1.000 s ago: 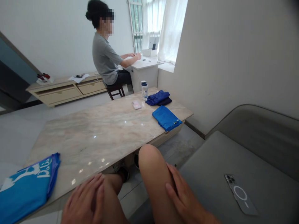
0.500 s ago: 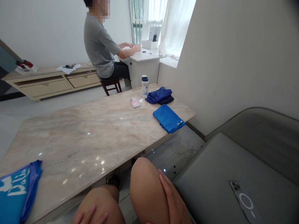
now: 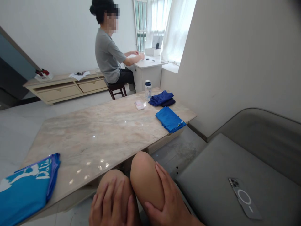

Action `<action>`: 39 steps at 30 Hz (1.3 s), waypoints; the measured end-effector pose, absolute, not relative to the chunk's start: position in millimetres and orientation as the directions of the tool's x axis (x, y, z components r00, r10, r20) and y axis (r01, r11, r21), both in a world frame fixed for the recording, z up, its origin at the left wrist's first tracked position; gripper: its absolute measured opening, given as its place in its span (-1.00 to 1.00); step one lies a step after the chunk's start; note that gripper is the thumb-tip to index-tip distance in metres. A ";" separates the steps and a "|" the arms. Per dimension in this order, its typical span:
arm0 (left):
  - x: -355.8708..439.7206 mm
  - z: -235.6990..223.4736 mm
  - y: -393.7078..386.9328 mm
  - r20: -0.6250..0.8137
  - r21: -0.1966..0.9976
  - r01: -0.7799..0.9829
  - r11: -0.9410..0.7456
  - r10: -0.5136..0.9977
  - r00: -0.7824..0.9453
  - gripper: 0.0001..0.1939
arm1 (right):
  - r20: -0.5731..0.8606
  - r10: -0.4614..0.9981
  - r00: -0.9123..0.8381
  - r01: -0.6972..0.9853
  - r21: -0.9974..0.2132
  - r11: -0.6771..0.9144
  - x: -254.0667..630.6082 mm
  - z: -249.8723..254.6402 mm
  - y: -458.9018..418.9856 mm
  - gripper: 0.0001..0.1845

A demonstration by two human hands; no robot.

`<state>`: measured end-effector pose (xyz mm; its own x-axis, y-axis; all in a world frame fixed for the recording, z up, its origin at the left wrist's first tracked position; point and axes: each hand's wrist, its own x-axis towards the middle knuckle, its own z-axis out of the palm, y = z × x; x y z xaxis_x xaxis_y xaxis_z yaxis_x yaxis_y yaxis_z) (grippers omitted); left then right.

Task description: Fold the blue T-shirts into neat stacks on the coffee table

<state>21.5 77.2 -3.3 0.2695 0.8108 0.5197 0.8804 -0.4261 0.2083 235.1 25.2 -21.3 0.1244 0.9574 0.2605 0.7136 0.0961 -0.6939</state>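
I sit on a grey sofa [image 3: 218, 175] in front of a low marble table [image 3: 98, 138]. My left hand [image 3: 111, 204] lies flat on my left knee with its fingers spread, holding nothing. My right hand [image 3: 168, 197] rests along the side of my right knee, fingers stretched out and empty. A light blue printed garment [image 3: 25, 188] lies on the table's near left corner. A folded blue cloth [image 3: 170, 119] and a crumpled dark blue cloth [image 3: 162, 98] lie at the table's far right.
A phone [image 3: 244, 197] lies face down on the sofa to my right. A water bottle [image 3: 148, 90] and a small packet [image 3: 139, 105] stand at the table's far end. Another person [image 3: 109, 56] sits at a white desk [image 3: 148, 67] by the window. A low drawer cabinet [image 3: 66, 88] lines the back wall.
My knees have drawn together and both hands have slid up onto them. The view tilted up and down again, so the blue garment on the left shows more.
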 end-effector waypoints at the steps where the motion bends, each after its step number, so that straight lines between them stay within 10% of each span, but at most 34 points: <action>1: 22.6 2.4 76.4 0.508 0.198 0.871 -0.449 0.807 0.301 -0.32 | 0.273 0.952 0.138 0.708 -0.699 0.097 234.5 -20.1 25.6 0.24; 22: 41.8 2.6 19.1 0.447 0.319 0.886 -0.337 0.878 0.173 -0.42 | 0.455 0.877 0.153 0.695 -0.680 0.232 231.9 -21.3 32.6 0.11; 29: 16.1 9.1 17.1 0.026 0.569 0.779 0.264 0.941 -0.337 0.16 | 0.413 0.890 0.192 0.692 -0.700 0.176 240.2 -23.0 30.8 0.08; 39: -0.4 7.7 12.8 0.049 0.594 0.765 0.251 0.937 -0.345 0.15 | 0.408 0.889 0.208 0.677 -0.716 0.171 251.2 -22.5 30.7 0.04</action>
<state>-0.4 12.8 7.7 -0.3451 0.9373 0.0486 0.7647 0.2508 0.5936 251.2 30.7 -22.5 0.2083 0.8888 0.4083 0.6766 0.1705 -0.7163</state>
